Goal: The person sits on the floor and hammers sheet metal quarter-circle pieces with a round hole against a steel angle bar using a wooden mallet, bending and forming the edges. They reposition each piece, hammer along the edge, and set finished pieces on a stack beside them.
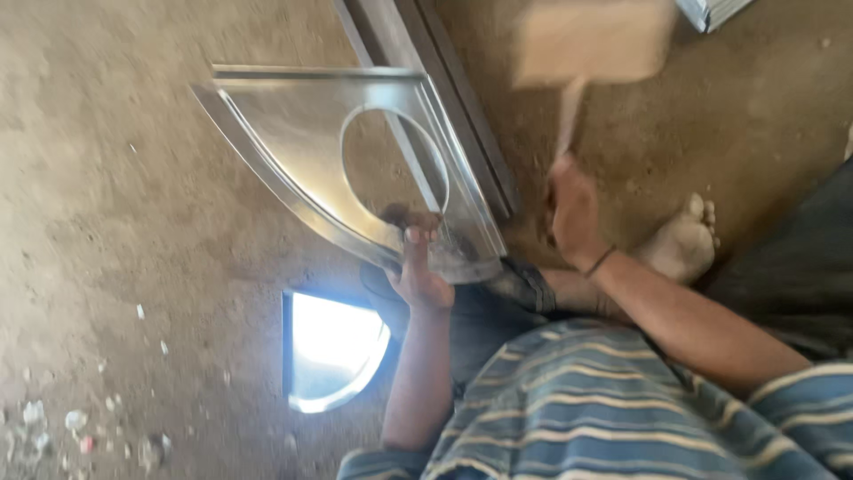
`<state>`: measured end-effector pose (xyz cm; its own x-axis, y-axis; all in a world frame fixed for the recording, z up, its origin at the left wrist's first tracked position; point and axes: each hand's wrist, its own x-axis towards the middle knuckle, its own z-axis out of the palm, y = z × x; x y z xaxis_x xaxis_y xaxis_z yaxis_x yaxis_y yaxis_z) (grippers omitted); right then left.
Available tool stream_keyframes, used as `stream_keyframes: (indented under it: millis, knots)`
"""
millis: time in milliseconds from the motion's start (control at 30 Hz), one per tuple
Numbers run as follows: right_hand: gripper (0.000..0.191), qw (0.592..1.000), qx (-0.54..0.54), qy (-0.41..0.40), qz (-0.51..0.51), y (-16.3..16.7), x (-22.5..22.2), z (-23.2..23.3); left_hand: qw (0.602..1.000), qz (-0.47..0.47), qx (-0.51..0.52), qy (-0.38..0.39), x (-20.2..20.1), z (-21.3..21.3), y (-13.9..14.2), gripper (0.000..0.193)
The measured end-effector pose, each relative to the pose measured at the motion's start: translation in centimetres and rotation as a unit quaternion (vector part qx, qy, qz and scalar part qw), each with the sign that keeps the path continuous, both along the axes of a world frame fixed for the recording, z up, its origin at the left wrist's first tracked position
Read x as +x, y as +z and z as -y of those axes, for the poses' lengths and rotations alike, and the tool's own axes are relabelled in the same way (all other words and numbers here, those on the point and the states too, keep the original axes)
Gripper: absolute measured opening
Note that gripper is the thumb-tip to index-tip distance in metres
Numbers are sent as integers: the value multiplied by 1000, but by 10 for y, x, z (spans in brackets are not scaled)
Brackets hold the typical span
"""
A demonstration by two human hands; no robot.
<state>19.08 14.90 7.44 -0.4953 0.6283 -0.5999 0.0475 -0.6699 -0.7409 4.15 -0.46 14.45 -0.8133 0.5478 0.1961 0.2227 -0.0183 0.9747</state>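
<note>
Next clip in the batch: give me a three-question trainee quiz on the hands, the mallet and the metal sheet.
1. True or false: the left hand grips the lower edge of the metal sheet.
2. What does the right hand hold? A) a wooden mallet, B) a drill, C) nothing.
3. Fill in: the sheet has a ____ hole cut in it.

Key
1. True; the fingers curl over the sheet's edge.
2. A; the wooden mallet is raised above the hand, its head blurred.
3. Round. A second shiny piece lies on the dirt floor below.
</note>
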Motion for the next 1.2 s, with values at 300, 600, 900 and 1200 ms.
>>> stream_keyframes:
  millis: [300,600,900,1200]
  knots:
    - [50,998,61,-14,-19,-8,24,16,998,-62,9,4,-6,2,-10,29]
    - [51,1000,-20,-14,-9,-26,64,52,995,-83,32,-54,-14,6,-23,28]
    - [37,970,-172,18,-168,-73,87,76,904,-404,-141,-24,-23,14,-41,33]
    - [38,995,-16,-17,-97,-54,96,90,930,-343,-125,-39,-31,14,-53,34]
